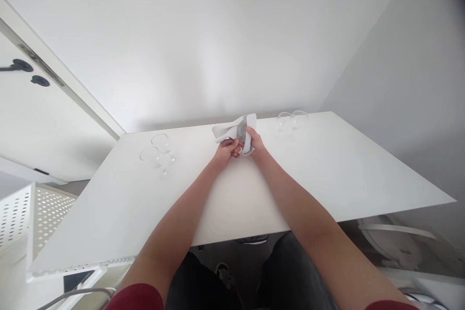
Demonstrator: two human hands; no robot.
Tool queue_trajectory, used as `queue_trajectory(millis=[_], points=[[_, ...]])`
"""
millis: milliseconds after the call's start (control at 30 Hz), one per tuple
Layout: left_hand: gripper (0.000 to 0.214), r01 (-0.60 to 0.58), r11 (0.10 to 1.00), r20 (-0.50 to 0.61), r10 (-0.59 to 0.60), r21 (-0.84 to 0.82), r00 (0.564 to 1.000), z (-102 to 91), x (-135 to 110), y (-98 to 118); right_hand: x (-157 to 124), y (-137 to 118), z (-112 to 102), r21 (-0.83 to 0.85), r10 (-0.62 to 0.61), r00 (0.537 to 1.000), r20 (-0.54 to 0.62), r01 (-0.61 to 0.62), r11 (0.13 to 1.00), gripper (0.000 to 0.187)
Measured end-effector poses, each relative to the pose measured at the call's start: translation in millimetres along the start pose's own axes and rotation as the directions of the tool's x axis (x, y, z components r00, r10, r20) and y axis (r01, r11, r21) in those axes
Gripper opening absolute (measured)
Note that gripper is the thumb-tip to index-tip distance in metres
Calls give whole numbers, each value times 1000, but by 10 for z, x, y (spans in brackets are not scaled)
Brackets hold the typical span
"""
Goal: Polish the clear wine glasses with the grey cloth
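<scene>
Above the far middle part of the white table, a clear stemmed glass is tilted between my two hands, partly wrapped in a white cloth. My left hand is closed around the glass's lower end, where the fingers hide the stem. On the other side, my right hand grips the cloth against the bowl, thumb pressed on top. One end of the cloth sticks out to the left, beyond my left fingers.
Two stemmed glasses, a nearer one and a farther one, stand at the table's left. Two more, a left one and a right one, stand by the wall at back right. A perforated white rack sits beyond the left edge.
</scene>
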State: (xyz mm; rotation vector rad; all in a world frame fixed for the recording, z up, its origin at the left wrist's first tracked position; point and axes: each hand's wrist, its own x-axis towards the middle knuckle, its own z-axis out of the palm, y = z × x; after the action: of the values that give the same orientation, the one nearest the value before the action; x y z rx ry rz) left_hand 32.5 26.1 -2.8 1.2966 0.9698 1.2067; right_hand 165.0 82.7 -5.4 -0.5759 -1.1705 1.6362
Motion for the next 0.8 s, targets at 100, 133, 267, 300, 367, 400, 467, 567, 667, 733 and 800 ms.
queue_trajectory(millis=[100, 133, 267, 300, 367, 400, 467, 567, 667, 733, 800], points=[[35, -77, 971, -163, 116, 226, 980, -7, -6, -5, 29, 27, 9, -77, -117, 987, -110, 109, 991, 53], [33, -91, 943, -242, 174, 321, 955, -14, -3, -11, 44, 39, 24, -125, -168, 970, -176, 147, 981, 51], [34, -72, 954, -236, 144, 291, 961, -34, 22, -34, 53, 54, 25, -81, -106, 979, -174, 93, 992, 48], [35, -49, 981, -159, 80, 186, 984, -32, 25, -35, 41, 44, 7, -26, -39, 994, -104, 36, 999, 48], [38, 10, 1000, -25, -10, 18, 1000, -21, 21, -25, 16, 19, -20, 41, 59, 998, 28, -61, 997, 52], [37, 15, 1000, -20, -15, 1, 1000, -14, 14, -16, 8, 8, -20, 48, 62, 997, 42, -64, 997, 52], [33, -40, 993, -149, 57, 114, 987, -6, -1, 4, 8, -5, 10, 9, -30, 998, -54, 31, 999, 49], [31, -78, 949, -305, 175, 305, 936, -13, -8, 18, 27, -7, 69, -95, -181, 958, -223, 163, 982, 52], [37, -29, 987, -168, 56, 160, 984, -23, 8, 5, 32, -7, 67, -6, -58, 989, -137, 57, 998, 50], [38, -22, 994, -131, 36, 105, 991, -25, 16, -11, 33, -5, 54, 54, 6, 998, -69, -2, 999, 50], [36, -62, 982, -203, 99, 177, 974, -27, 18, -22, 40, 2, 58, 20, -42, 993, -115, 44, 999, 49]])
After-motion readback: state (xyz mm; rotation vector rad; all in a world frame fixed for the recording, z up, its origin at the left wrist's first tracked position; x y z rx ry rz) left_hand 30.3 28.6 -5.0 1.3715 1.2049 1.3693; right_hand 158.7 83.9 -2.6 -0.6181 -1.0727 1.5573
